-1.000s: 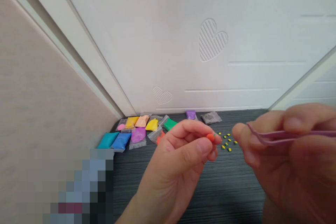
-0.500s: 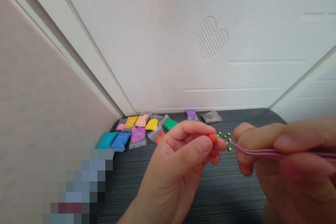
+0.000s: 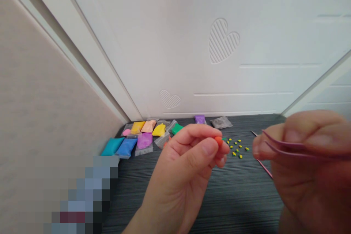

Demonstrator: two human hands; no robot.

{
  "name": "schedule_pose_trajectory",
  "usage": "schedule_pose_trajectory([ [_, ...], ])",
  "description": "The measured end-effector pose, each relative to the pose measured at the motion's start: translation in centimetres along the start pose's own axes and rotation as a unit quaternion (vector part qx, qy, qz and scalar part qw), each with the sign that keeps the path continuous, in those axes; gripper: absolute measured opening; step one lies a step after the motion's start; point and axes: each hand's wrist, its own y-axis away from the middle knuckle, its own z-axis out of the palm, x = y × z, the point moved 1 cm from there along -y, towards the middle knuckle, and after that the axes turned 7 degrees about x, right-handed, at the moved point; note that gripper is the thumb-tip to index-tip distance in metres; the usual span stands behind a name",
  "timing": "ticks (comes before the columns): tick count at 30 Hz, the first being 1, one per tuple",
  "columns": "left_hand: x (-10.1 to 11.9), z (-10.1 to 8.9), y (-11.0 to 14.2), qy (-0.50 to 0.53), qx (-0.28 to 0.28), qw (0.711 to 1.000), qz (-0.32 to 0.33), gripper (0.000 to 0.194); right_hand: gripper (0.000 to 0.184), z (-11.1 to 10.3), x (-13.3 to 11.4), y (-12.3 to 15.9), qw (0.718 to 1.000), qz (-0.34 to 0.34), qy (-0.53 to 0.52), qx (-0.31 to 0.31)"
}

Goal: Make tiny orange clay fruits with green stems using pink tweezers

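Between the thumb and fingers of my left hand point(image 3: 189, 164) is a small orange clay piece point(image 3: 218, 141), its lower part hidden by the fingertips. A bit of green shows at its right side. My right hand point(image 3: 309, 157) grips pink curved tweezers point(image 3: 296, 150), whose two tips stand apart with nothing between them, away from the orange piece. On the dark table between the hands lie several tiny yellow-and-green clay pieces point(image 3: 237, 148).
A thin pink tool point(image 3: 263, 168) lies partly behind my right hand. Bags of coloured clay stand along the back left, among them blue point(image 3: 126, 147), teal point(image 3: 112, 146) and yellow point(image 3: 159, 130). A purple bag point(image 3: 200, 119) and a grey bag point(image 3: 221, 122) lie near the white panel point(image 3: 170, 44).
My right hand has drawn back to the right and the tweezers' tips have spread apart. My left hand has shifted slightly left with the orange piece. The thin pink tool has come into view.
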Motion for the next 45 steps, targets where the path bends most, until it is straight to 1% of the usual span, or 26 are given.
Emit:
schedule_pose_trajectory([
  [5,-0.1,0.0,0.2,-0.007,-0.004,1.0,0.008,0.006,0.012,0.3,-0.2,-0.2,0.999,0.005,-0.034,-0.026],
  [7,-0.1,0.2,0.4,-0.006,0.011,1.0,0.016,0.007,0.013,0.1,-0.4,-0.4,0.998,0.015,-0.046,-0.042],
  [11,-0.1,0.7,0.7,-0.015,0.046,0.998,0.025,0.008,0.017,-0.3,-0.7,-0.4,0.991,0.05,-0.059,-0.11],
  [12,-0.1,0.8,0.7,-0.019,0.051,0.998,0.024,0.007,0.016,-0.3,-0.7,-0.3,0.991,0.048,-0.06,-0.113],
  [14,-0.1,0.9,0.7,-0.026,0.051,0.998,0.021,0.006,0.013,-0.1,-0.5,0.2,0.994,0.031,-0.06,-0.089],
  [17,-0.1,0.9,0.7,-0.035,0.051,0.998,0.022,0.005,0.01,0.4,-0.2,1.1,0.999,0.006,-0.041,-0.027],
  [19,-0.1,0.9,0.7,-0.041,0.054,0.997,0.023,0.004,0.009,0.7,0.0,1.4,1.0,0.0,-0.02,-0.006],
  [24,-0.1,0.9,0.7,-0.055,0.047,0.997,0.023,0.005,0.007,0.8,0.0,1.4,1.0,-0.021,0.001,-0.008],
  [27,-0.1,0.9,0.6,-0.061,0.047,0.997,0.028,0.005,0.006,0.8,0.0,1.3,0.999,-0.032,0.007,0.002],
  [32,0.0,0.7,0.8,-0.068,0.049,0.996,0.034,0.006,0.009,1.1,-0.2,1.2,0.999,-0.02,0.025,0.006],
  [35,-0.1,0.4,0.6,-0.074,0.048,0.996,0.032,0.006,0.011,1.1,-0.1,1.0,0.999,-0.02,0.03,0.021],
  [38,-0.6,0.0,-0.2,-0.075,0.06,0.995,0.022,0.007,0.012,0.7,0.6,0.7,0.999,0.004,0.04,0.029],
  [40,-0.8,-0.2,-0.8,-0.067,0.067,0.995,0.018,0.007,0.014,0.2,1.4,0.3,0.997,0.047,0.051,0.028],
  [42,-0.9,-0.3,-1.1,-0.058,0.068,0.996,0.022,0.007,0.016,-0.2,2.1,-0.2,0.996,0.081,0.043,0.013],
  [43,-0.8,-0.4,-1.2,-0.057,0.069,0.996,0.026,0.007,0.018,-0.3,2.4,-0.4,0.996,0.086,0.029,0.004],
  [45,-0.7,-0.5,-1.1,-0.064,0.076,0.994,0.038,0.007,0.018,-0.5,2.8,-0.8,0.998,0.069,-0.011,-0.007],
])
